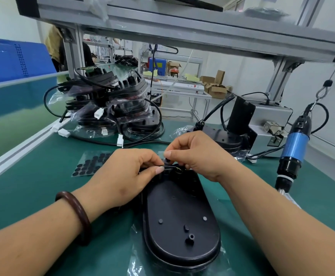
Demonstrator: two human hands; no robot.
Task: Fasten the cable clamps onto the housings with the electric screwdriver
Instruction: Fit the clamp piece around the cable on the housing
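1. One black oval housing (180, 216) lies flat on the green surface (33, 186), centre.
2. Left hand (122, 176) and right hand (198, 154), fingers curled, both pinch one small cable clamp (167, 161) at the housing's far end.
3. One electric screwdriver (294, 148) hangs at right, apart.

Bare forearms, no sleeves. Left wrist: dark brown round bangle (77, 216), smooth, glossy. Short unpainted nails.

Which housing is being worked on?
The lone housing nearest the camera: left hand and right hand pinch a cable clamp at its far end. Others sit stacked behind.
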